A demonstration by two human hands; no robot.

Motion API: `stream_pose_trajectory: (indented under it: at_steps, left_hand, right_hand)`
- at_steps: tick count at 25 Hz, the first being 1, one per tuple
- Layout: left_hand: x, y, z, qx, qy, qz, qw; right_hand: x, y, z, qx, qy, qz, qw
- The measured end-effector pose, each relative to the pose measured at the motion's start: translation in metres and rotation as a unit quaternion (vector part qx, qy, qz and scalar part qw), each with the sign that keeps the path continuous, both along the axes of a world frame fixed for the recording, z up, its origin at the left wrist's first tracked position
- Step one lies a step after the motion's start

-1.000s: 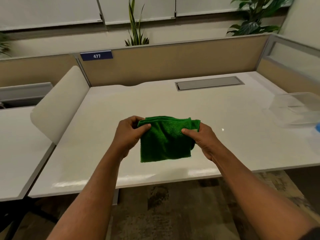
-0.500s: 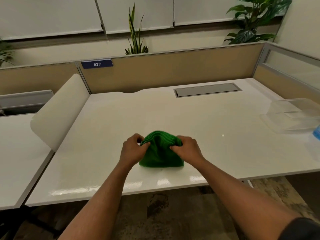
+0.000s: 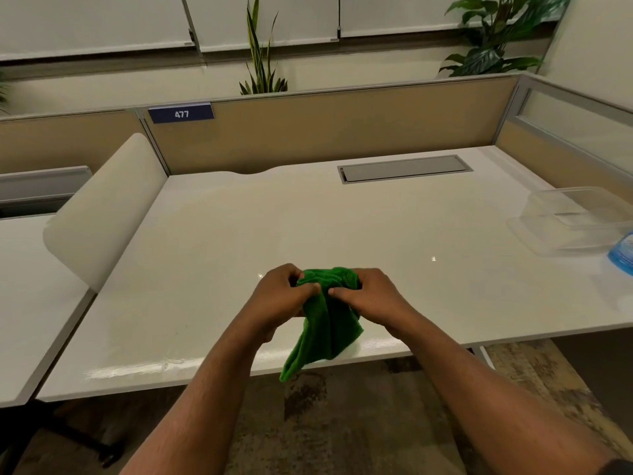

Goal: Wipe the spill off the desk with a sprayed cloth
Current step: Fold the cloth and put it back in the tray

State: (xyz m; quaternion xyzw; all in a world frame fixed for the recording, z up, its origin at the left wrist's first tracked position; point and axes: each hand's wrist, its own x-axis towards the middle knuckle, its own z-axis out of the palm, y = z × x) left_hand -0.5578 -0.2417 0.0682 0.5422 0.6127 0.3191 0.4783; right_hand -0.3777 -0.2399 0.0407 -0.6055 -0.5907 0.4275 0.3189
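A green cloth (image 3: 325,327) hangs bunched between both my hands over the front edge of the white desk (image 3: 239,241). My left hand (image 3: 279,296) grips its upper left part and my right hand (image 3: 368,296) grips its upper right part, thumbs close together. The cloth's lower corner droops past the desk edge. A blue-labelled spray bottle (image 3: 621,255) shows partly at the right frame edge. I see no distinct spill on the glossy desk top.
A clear plastic container (image 3: 575,217) sits at the desk's right side. A grey cable hatch (image 3: 404,169) lies at the back. Tan partition panels (image 3: 325,128) close the back and right. A white curved divider (image 3: 102,214) stands at the left, with another desk beyond.
The cloth was held flat, then bunched down on the desk; now both hands have drawn together and lifted it, so it hangs down over the front edge.
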Motion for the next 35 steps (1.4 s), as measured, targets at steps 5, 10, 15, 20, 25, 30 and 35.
stream_pose_trajectory:
  at_steps: [5,10,15,20,25,30,35]
  left_hand:
    - [0.023,-0.004,0.029,0.166,0.073,0.067,0.981]
    - [0.034,0.01,0.046,0.285,0.098,0.136,0.944]
    - [0.012,0.041,0.058,0.239,0.032,0.162,0.957]
    - [0.071,0.021,0.066,0.297,0.05,0.141,0.943]
    - [0.094,0.012,0.062,0.292,0.031,0.013,0.956]
    - [0.084,0.023,0.064,0.233,-0.007,-0.146,0.961]
    - [0.069,0.044,0.057,0.241,-0.036,0.023,0.969]
  right_hand:
    - [0.012,-0.007,0.037,0.141,-0.061,-0.061,0.986]
    - [0.024,-0.001,0.06,0.234,-0.06,-0.129,0.962]
    - [0.062,0.018,0.079,0.232,-0.044,-0.188,0.953]
    - [0.031,0.013,0.089,0.282,-0.103,-0.195,0.934]
    - [0.024,0.004,0.081,0.257,-0.059,-0.144,0.954]
    - [0.044,0.01,0.08,0.187,0.101,-0.104,0.972]
    - [0.066,0.014,0.083,0.161,0.157,-0.115,0.968]
